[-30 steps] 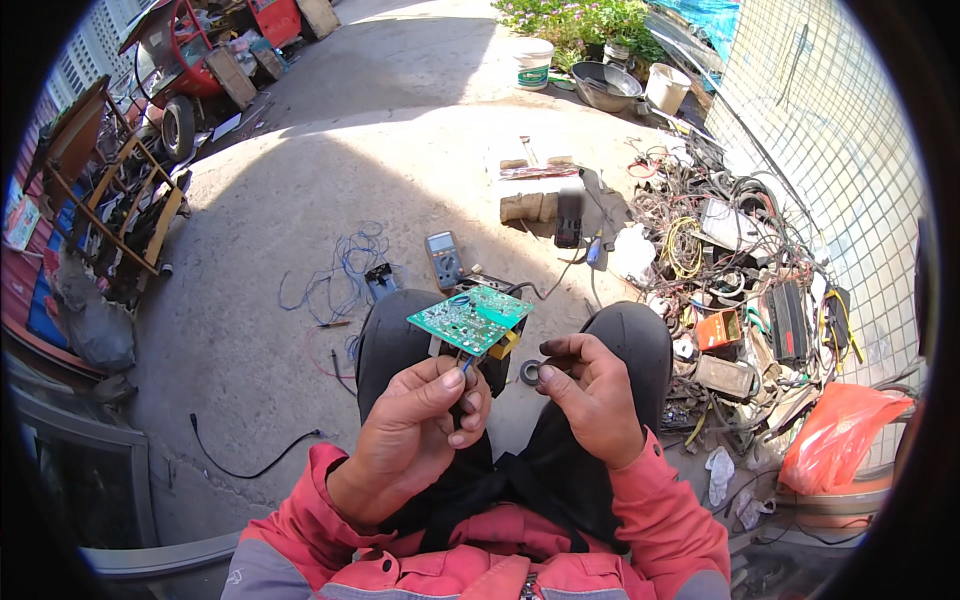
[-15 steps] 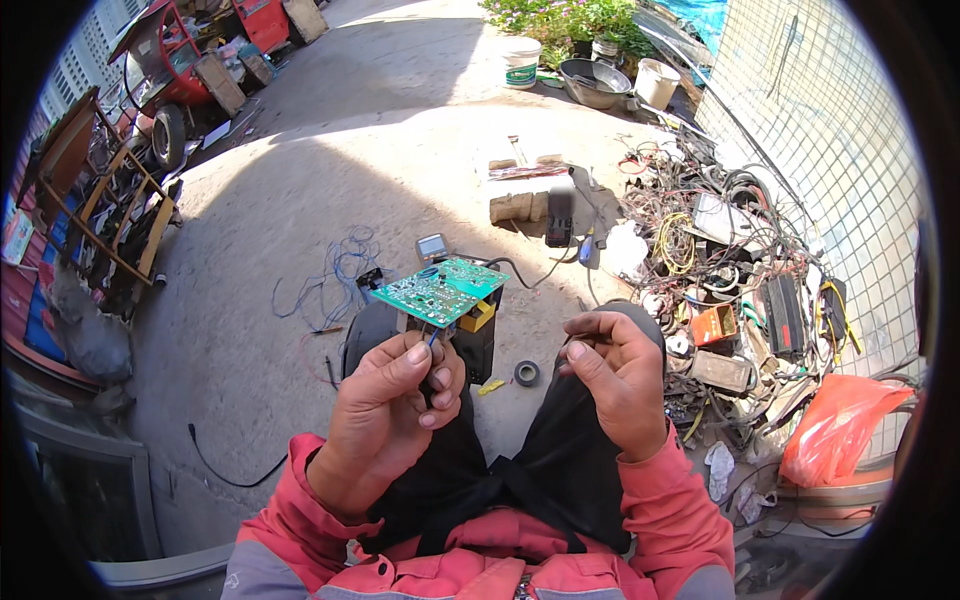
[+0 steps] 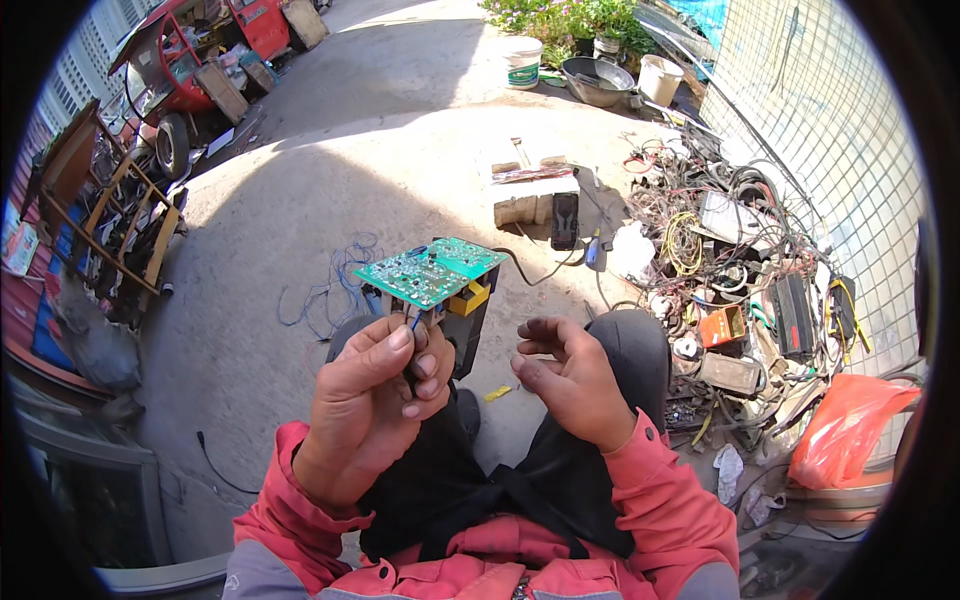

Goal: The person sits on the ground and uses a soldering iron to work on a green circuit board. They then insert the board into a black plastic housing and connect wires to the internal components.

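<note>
My left hand [image 3: 362, 410], lower centre, grips a bundle of short wires [image 3: 415, 322] under a green circuit board [image 3: 425, 270], which sits tilted on an assembly with a yellow component [image 3: 468, 298] and black housing [image 3: 463, 340]. To the right, my right hand [image 3: 565, 385] has its fingers loosely bent and apart, near the assembly without touching it; I see nothing in it. A small yellow piece [image 3: 497, 393] lies on the ground between my knees.
Tangled blue wires [image 3: 330, 290] lie ahead on concrete. A dark rectangular device [image 3: 563, 220] rests against a block [image 3: 525, 208]. A cable heap [image 3: 735, 240] and red bag [image 3: 840, 430] line the right; scrap furniture [image 3: 110, 220] the left; buckets [image 3: 660, 80] stand behind.
The board and my left hand have moved left and upward. My right hand rose slightly, then swung left toward the assembly with fingers apart. The multimeter and tape roll seen earlier are now hidden.
</note>
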